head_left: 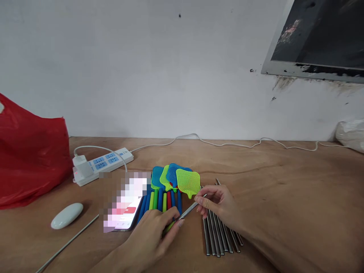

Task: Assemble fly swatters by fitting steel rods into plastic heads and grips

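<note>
My left hand (155, 229) is closed round a yellow-green handle (168, 228), mostly hidden by the fingers. A thin metal tube (189, 209) slants up to the right from that handle. At its upper end my right hand (218, 204) pinches the tube between thumb and fingers, just below a yellow-green fly swatter head (188, 182). Blue and yellow-green swatter heads (173, 175) overlap behind it. Several coloured handles (160, 200), blue, green, yellow and red, lie in a row beyond my left hand. Under my right hand several metal tubes (217, 235) lie side by side.
A lit phone (125, 208) lies left of the handles. Farther left are a white mouse-shaped object (67, 216), a white power strip (105, 165) with a plug, and a red plastic bag (31, 159). A white cable (227, 144) runs along the wall.
</note>
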A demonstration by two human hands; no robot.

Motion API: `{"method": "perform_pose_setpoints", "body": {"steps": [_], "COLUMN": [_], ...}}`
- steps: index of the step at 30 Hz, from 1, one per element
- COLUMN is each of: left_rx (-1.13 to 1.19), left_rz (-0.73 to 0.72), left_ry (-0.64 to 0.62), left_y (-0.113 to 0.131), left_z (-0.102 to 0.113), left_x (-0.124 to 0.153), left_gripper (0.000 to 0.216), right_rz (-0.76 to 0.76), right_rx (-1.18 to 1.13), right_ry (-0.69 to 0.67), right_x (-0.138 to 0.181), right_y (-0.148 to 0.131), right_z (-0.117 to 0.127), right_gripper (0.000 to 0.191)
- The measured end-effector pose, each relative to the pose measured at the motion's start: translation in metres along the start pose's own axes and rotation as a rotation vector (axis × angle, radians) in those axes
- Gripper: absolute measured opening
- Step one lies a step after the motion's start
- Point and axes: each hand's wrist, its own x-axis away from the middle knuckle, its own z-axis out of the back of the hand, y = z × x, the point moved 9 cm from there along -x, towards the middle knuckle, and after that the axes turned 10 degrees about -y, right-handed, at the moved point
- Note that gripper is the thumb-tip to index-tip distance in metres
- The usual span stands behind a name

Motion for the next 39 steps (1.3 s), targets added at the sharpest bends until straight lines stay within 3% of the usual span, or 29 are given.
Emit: {"method": "perform_pose_setpoints", "body": {"steps": [4,8,12,16,20,25,31,33,37,39], "left_rx": [0.037,0.035,0.022,0.03,0.023,0.019,0.019,0.017,0.003,-0.01], "left_rz": [0.029,0.064,0.091,0.083,0.084,0.099,0.099,0.097,0.101,0.109], "left_ry": [-0.018,-0.022,0.005,0.023,0.017,-0.001,0.014,0.011,0.012,0.013], "left_y": [-0.001,-0.002,-0.004,-0.004,-0.003,-0.004,-0.003,-0.002,-0.005,-0.006], "left_z": [0.002,0.003,0.006,0.006,0.006,0.005,0.007,0.006,0.005,0.004], "left_x": [0.001,0.0,-0.002,-0.002,-0.002,-0.002,-0.003,-0.002,-0.001,0.0], "left_gripper": [0.037,0.038,0.037,0.036,0.036,0.036,0.035,0.035,0.035,0.036], "right_rz": [0.107,0.226,0.276,0.163,0.104,0.178,0.202,0.179,0.075,0.06], "right_rx": [0.255,0.662,0.966,1.161,1.224,1.242,1.244,1.249,1.282,1.277], "right_ry": [0.099,0.214,0.071,-0.047,-0.091,-0.086,-0.076,-0.051,-0.055,-0.086], "right_x": [-0.002,-0.001,-0.004,-0.008,-0.01,-0.011,-0.01,-0.01,-0.012,-0.013], "right_y": [-0.011,-0.022,-0.02,-0.008,-0.004,-0.01,-0.017,-0.016,-0.005,-0.001], "right_z": [0.025,0.046,0.03,0.012,0.004,0.001,0.002,0.005,0.013,0.013], "right_gripper": [0.038,0.024,0.049,0.064,0.06,0.043,0.038,0.043,0.078,0.087]}}
